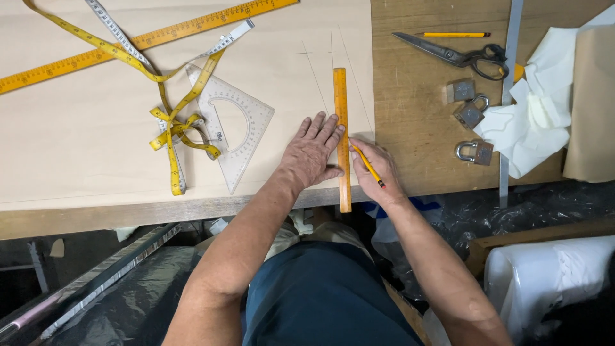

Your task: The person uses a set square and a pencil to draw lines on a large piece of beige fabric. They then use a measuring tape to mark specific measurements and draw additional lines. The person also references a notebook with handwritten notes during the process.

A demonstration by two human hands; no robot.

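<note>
My left hand lies flat, fingers spread, on a large sheet of beige paper, pressing against the left side of a short orange ruler that runs away from me. My right hand grips a yellow pencil, its tip against the ruler's right edge near the paper's border. Faint pencil lines fan out above the ruler.
A clear set square with protractor, a tangled yellow tape measure and a long yellow ruler lie to the left. On the wooden table are scissors, another pencil, three padlocks, white cloth and a metal straightedge.
</note>
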